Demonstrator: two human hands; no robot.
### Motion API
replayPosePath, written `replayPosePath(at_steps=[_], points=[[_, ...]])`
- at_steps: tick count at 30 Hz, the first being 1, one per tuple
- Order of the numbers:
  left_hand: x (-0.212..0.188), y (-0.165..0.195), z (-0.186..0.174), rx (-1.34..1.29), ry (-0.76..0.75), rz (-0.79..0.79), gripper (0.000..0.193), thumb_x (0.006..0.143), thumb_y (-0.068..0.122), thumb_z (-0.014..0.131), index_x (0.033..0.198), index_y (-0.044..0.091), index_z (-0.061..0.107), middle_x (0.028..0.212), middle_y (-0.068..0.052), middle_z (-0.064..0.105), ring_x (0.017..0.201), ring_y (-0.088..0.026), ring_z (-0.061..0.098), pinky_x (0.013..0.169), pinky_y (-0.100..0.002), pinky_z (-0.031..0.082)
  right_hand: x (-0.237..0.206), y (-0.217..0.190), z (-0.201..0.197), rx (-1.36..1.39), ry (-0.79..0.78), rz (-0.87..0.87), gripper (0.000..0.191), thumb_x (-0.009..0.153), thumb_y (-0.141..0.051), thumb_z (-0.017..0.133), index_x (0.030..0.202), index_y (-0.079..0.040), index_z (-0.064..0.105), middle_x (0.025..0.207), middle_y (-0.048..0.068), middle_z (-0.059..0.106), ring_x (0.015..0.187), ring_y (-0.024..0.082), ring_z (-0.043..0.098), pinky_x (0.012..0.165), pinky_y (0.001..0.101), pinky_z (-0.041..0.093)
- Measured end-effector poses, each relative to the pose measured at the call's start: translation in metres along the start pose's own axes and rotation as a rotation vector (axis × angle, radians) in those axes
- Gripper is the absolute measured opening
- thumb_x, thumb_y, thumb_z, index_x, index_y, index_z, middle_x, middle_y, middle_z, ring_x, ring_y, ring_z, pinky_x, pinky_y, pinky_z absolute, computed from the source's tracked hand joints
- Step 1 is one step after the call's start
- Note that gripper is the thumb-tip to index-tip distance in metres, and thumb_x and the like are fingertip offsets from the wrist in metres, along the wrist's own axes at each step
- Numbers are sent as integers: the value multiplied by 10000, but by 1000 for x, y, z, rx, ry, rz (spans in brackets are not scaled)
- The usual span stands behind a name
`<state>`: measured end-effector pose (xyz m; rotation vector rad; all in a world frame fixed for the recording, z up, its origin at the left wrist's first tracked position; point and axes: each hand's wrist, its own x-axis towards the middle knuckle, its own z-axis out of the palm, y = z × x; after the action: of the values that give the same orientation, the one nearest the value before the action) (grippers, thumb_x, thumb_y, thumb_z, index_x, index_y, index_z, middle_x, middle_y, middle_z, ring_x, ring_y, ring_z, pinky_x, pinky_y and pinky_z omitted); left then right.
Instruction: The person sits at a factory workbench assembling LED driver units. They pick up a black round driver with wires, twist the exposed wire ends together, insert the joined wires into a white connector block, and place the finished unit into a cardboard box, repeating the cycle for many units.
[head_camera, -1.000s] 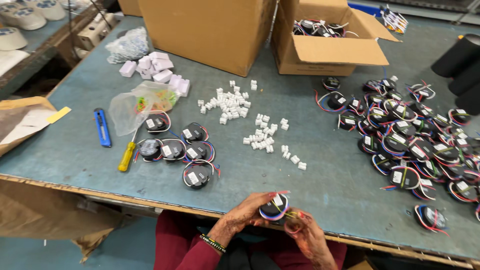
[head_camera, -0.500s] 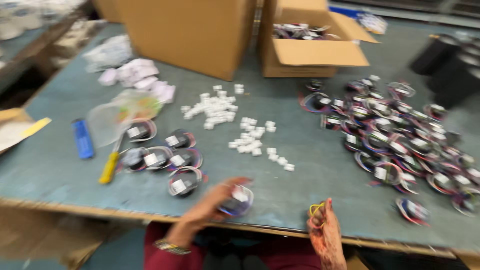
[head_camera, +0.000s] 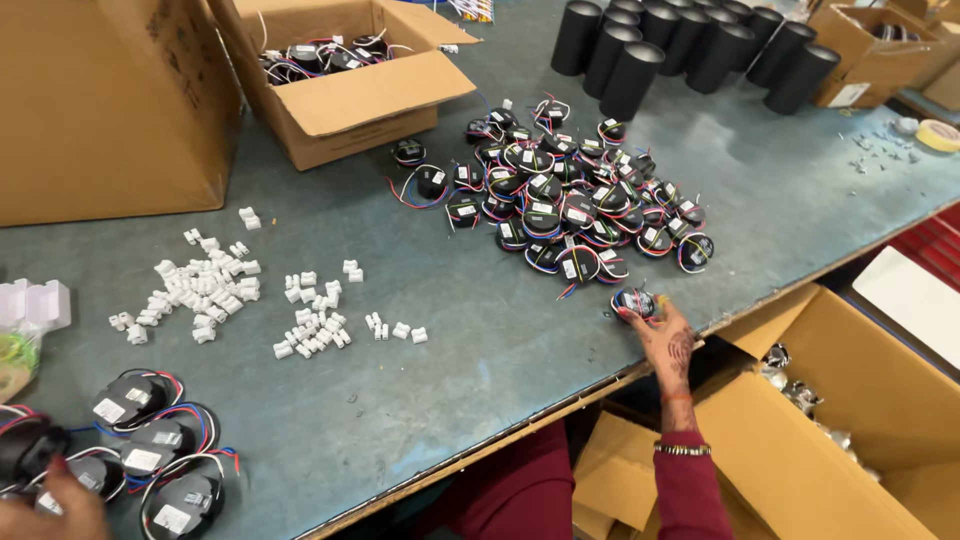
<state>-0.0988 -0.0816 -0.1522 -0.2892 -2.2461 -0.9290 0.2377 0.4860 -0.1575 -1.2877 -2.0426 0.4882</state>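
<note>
I am closing my right hand (head_camera: 668, 345) fingers around a small black wired module (head_camera: 634, 302) at the near edge of the big pile of modules (head_camera: 570, 205) on the worktop (head_camera: 480, 370). My left hand (head_camera: 45, 510) is resting at the near-left group of modules (head_camera: 150, 455); I cannot tell its fingers' state.

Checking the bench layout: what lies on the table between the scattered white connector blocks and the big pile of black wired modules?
In the head view, nothing: between the white connector blocks and the pile of black wired modules shows only bare grey-green table.
</note>
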Motion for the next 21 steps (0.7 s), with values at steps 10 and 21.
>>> replayPosePath(at_steps=[10,21], points=[[-120,135,59,-815,-704,-375,396,1029,306,496,1329,78,617,1028,-75,793,801,-160,769,752,-292,597,-90,-71,55,602,-360,-133,501,755,-192,887,1196,-26,717,997,24,779,880,86,682,784,266,561],[-141,145,81,-996,-869,-484,413,975,207,648,1350,41,600,1053,-102,773,830,-142,758,654,-295,657,-202,-177,87,493,-693,-341,401,891,-135,735,1289,-87,724,841,103,647,634,174,623,573,336,543]])
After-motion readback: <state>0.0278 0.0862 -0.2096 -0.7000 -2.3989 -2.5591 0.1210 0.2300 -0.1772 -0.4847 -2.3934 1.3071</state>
